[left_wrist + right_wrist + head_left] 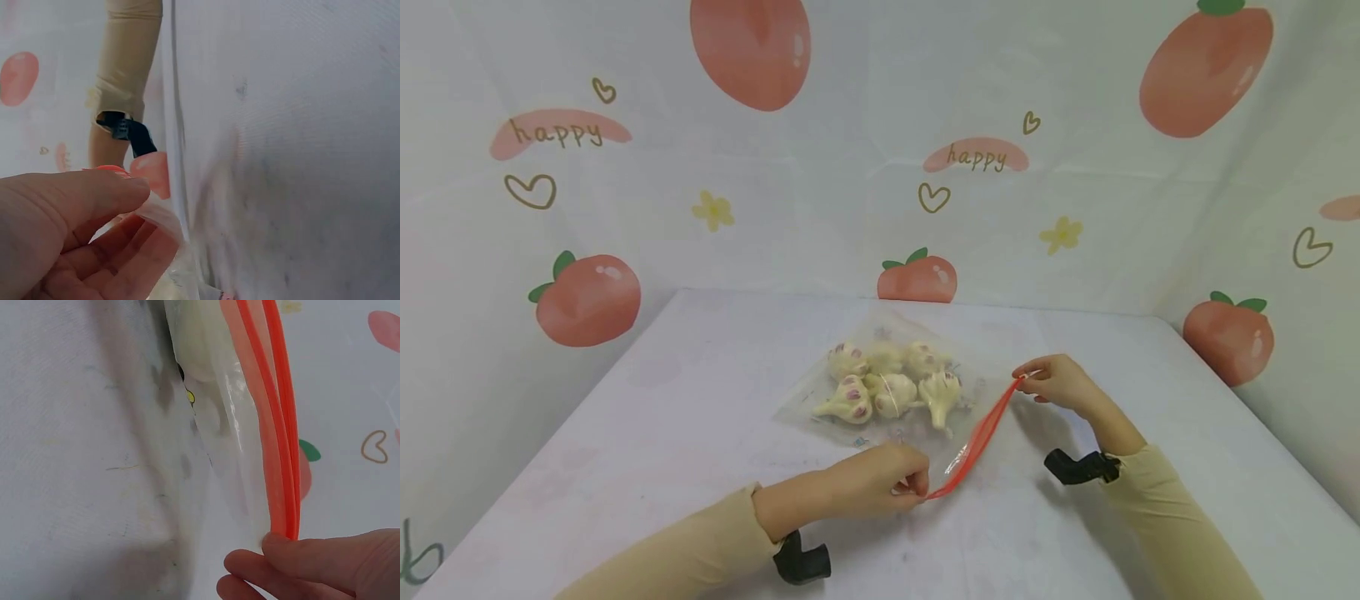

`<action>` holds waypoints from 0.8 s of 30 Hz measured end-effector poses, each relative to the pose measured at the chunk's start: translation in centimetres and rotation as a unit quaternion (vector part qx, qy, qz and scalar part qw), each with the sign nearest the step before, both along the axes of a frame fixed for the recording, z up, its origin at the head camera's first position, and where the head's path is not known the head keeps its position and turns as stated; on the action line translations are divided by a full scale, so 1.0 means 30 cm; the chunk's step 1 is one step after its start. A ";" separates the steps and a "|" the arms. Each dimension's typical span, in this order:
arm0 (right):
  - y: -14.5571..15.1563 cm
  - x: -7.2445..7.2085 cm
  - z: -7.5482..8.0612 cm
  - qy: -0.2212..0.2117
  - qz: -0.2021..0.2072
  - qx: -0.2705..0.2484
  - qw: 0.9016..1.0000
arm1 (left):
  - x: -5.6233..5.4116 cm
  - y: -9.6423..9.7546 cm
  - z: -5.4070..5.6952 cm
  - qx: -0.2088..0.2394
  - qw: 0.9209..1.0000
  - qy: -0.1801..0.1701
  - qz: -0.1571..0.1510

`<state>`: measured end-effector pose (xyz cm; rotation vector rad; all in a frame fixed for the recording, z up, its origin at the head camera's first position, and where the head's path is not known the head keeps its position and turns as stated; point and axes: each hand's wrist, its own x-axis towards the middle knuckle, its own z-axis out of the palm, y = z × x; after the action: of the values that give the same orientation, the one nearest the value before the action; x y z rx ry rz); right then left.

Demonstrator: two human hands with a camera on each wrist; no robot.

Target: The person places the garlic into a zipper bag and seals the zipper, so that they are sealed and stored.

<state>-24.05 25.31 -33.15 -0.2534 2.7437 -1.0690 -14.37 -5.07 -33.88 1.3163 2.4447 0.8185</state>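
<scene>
A clear zip bag (827,421) with a red zip edge lies on the table, and several garlic bulbs (895,395) are inside it. My left hand (880,482) pinches the near end of the red edge between thumb and fingers. At the far right end of that edge, my right hand (1054,383) pinches the other corner. The red zip strip (275,425) stretches between the two hands, raised above the table, with its two sides slightly apart in the right wrist view. In the left wrist view, the left thumb (106,194) presses on the bag's corner.
The table (700,375) has a white cloth cover. Behind and beside it hangs a white curtain (820,183) printed with red fruit, hearts and flowers. Black curved mounts (803,560) stick out from both wrists, by the beige sleeves.
</scene>
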 end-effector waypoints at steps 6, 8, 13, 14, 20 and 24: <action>-0.004 0.000 -0.015 0.010 -0.009 0.009 1.000 | -0.006 -0.004 -0.007 -0.028 0.999 -0.003 -0.014; -0.005 -0.001 -0.019 0.013 -0.013 0.013 1.000 | -0.010 -0.007 -0.005 -0.037 0.999 0.003 -0.022; -0.007 -0.005 -0.029 0.015 -0.018 -0.001 1.000 | -0.018 -0.001 -0.006 -0.044 0.998 0.025 -0.037; -0.008 -0.006 -0.029 0.013 -0.017 -0.013 1.000 | -0.018 0.001 -0.008 -0.041 0.998 0.024 -0.039; -0.014 -0.003 -0.015 -0.032 -0.011 -0.104 0.994 | -0.021 0.010 -0.009 -0.024 0.998 0.031 -0.052; -0.029 -0.003 -0.011 -0.042 -0.019 -0.112 0.993 | -0.028 0.018 0.008 -0.027 0.996 0.044 -0.067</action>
<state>-24.13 24.45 -33.47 -0.1838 2.5639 -1.3658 -15.21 -4.55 -33.64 1.5070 2.3942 0.6700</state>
